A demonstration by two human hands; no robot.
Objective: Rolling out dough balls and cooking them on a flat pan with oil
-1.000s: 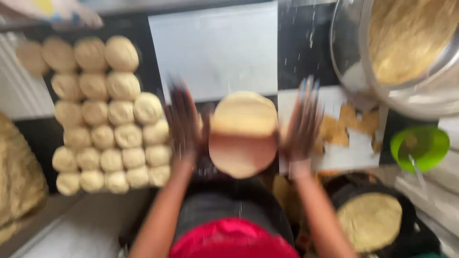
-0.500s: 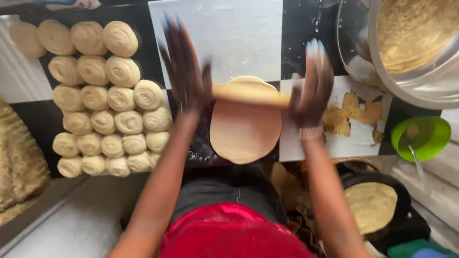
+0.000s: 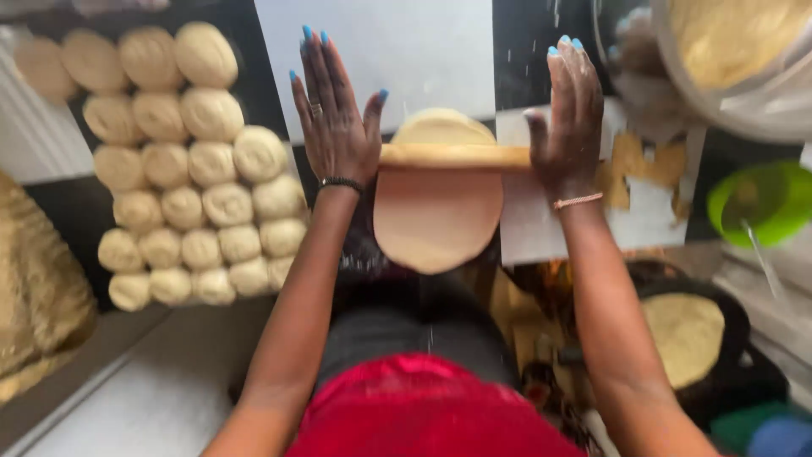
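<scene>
A wooden rolling pin (image 3: 454, 156) lies across a flat round sheet of dough (image 3: 438, 216) on the dark counter. My left hand (image 3: 337, 118) presses flat on the pin's left end, fingers spread and pointing away from me. My right hand (image 3: 571, 110) presses flat on the pin's right end in the same way. Neither hand wraps around the pin; the palms rest on top of it. The far part of the dough (image 3: 443, 125) shows beyond the pin.
Several coiled dough balls (image 3: 182, 169) sit in rows at the left. A large bowl with a flatbread (image 3: 736, 51) stands at the top right, a green bowl (image 3: 757, 201) below it. A dark pan holding a flatbread (image 3: 687, 338) is at the lower right.
Both hands have pushed the rolling pin away from me over the dough, from near its middle to its far part. The dough sheet has grown longer toward me.
</scene>
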